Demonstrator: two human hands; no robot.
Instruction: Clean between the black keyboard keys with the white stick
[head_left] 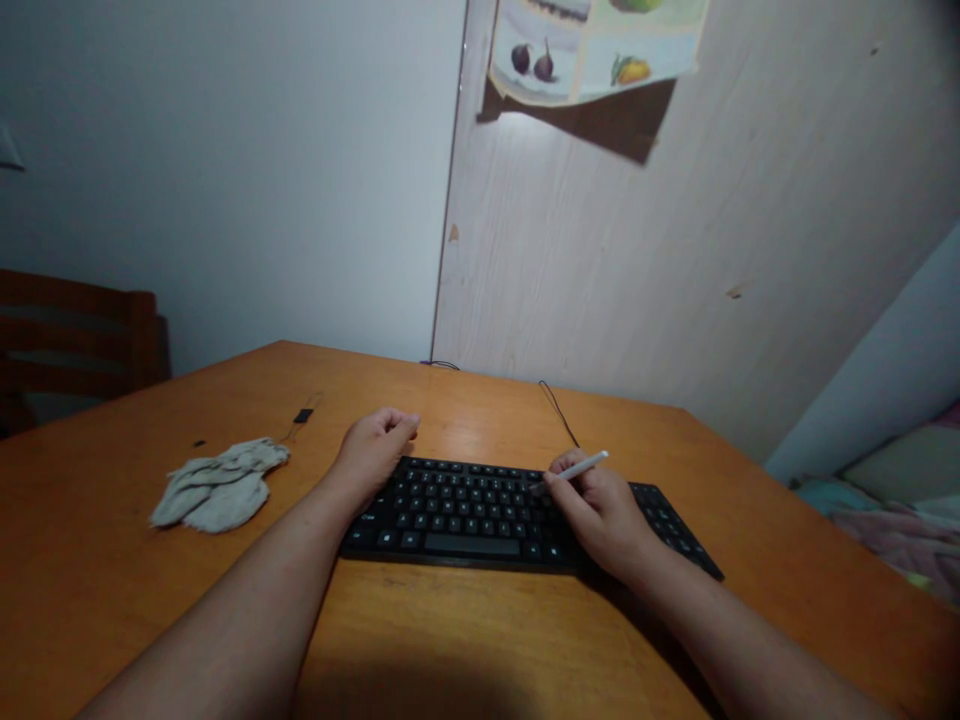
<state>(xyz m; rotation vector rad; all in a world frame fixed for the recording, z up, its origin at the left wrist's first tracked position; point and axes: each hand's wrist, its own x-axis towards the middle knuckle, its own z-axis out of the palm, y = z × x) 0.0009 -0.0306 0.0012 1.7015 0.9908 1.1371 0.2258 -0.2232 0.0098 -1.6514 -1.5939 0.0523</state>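
Observation:
A black keyboard [472, 545] lies across the wooden table in front of me. At its far left corner rests my left hand [375, 450], fingers curled closed; whatever is inside them, if anything, is hidden. Over the right part of the keys, my right hand [600, 505] grips a slim white pen-like tool [585, 466]. The tool slants, its darker tip down at the keys and its white end pointing up to the right. The tip is too small to make out clearly.
A crumpled grey cloth [221, 485] lies left of my left arm, near a black binder clip [303, 416] and a small dark piece [199, 443]. A thin black cable [559, 412] runs behind the keyboard. A wooden chair [75, 340] stands at the left.

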